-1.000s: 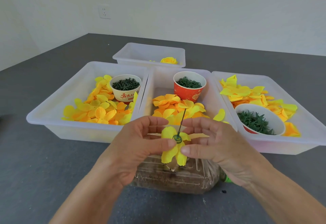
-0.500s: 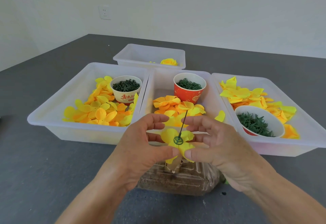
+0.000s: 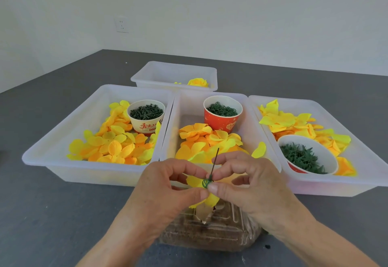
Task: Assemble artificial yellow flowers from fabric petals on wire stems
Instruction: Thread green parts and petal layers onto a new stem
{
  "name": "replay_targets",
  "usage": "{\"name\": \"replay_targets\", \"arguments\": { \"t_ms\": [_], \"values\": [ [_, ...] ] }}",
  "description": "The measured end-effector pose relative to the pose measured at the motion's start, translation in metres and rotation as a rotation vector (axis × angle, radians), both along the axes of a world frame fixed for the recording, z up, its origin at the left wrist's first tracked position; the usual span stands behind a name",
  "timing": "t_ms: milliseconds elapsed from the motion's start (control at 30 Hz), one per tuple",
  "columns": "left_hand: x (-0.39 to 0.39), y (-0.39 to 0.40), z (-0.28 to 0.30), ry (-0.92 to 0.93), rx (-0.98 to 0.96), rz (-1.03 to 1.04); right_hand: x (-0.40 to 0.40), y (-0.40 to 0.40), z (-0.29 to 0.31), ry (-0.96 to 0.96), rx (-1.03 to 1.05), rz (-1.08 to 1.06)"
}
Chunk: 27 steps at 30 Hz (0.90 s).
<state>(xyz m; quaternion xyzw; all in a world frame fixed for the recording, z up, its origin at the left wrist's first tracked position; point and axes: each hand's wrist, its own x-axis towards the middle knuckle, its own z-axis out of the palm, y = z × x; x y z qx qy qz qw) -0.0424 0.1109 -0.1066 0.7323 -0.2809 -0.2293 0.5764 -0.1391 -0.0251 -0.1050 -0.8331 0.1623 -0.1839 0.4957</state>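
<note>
A yellow fabric flower (image 3: pixel 195 181) sits threaded on a thin dark wire stem (image 3: pixel 215 160) that points up and away from me. A small green ring piece (image 3: pixel 206 183) lies on the petals around the wire. My left hand (image 3: pixel 168 184) pinches the petals from the left. From the right, my right hand (image 3: pixel 249 182) pinches the green ring and petals between thumb and forefinger. Both hands hover above a clear plastic box (image 3: pixel 210 231) of brown filling, and most of the flower is hidden behind my fingers.
Three white trays stand side by side: left tray (image 3: pixel 63 132) with petals and a cream cup (image 3: pixel 147 123) of green parts, middle tray (image 3: pixel 184 107) with a red cup (image 3: pixel 222 113), right tray (image 3: pixel 344 180) with a white bowl (image 3: pixel 327 151) of green leaves. A smaller tray (image 3: pixel 168 73) behind holds a finished flower (image 3: pixel 198 82).
My fingers have closed in on the flower's centre; petals that were spread open are now gathered and pinched around the green ring. The hands sit slightly lower.
</note>
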Motion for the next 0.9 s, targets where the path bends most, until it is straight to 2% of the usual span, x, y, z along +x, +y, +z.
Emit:
{"name": "replay_targets", "arguments": {
  "t_ms": [100,167,233,300,367,567,633,733,800,867,900],
  "values": [
    [0.002,0.001,0.002,0.023,0.016,-0.048,-0.001,-0.008,0.009,0.066,0.001,0.106],
    [0.006,0.003,0.008,0.047,0.011,-0.118,-0.002,-0.024,0.022,0.104,0.097,0.224],
    [0.014,0.003,0.013,0.104,-0.05,-0.129,0.005,-0.046,0.032,0.002,0.167,0.136],
    [0.024,0.0,0.014,0.141,-0.122,-0.065,0.022,-0.069,0.033,-0.069,-0.004,-0.046],
    [0.031,-0.009,0.011,0.125,-0.144,0.027,0.046,-0.085,0.027,-0.018,-0.153,-0.125],
    [0.043,-0.038,0.002,-0.003,-0.123,0.16,0.111,-0.107,-0.002,0.335,-0.51,-0.03],
    [0.047,-0.045,-0.001,-0.046,-0.119,0.173,0.121,-0.109,-0.008,0.414,-0.563,0.019],
    [0.051,-0.051,-0.001,-0.108,-0.074,0.145,0.119,-0.106,-0.009,0.285,-0.416,0.009],
    [0.054,-0.05,0.0,-0.115,-0.044,0.046,0.107,-0.105,-0.001,0.183,-0.168,0.03],
    [0.059,-0.047,0.0,-0.128,0.022,-0.095,0.089,-0.11,0.008,0.131,0.01,0.145],
    [0.06,-0.046,0.0,-0.16,0.071,-0.151,0.08,-0.114,0.013,0.138,0.028,0.225]
  ]
}}
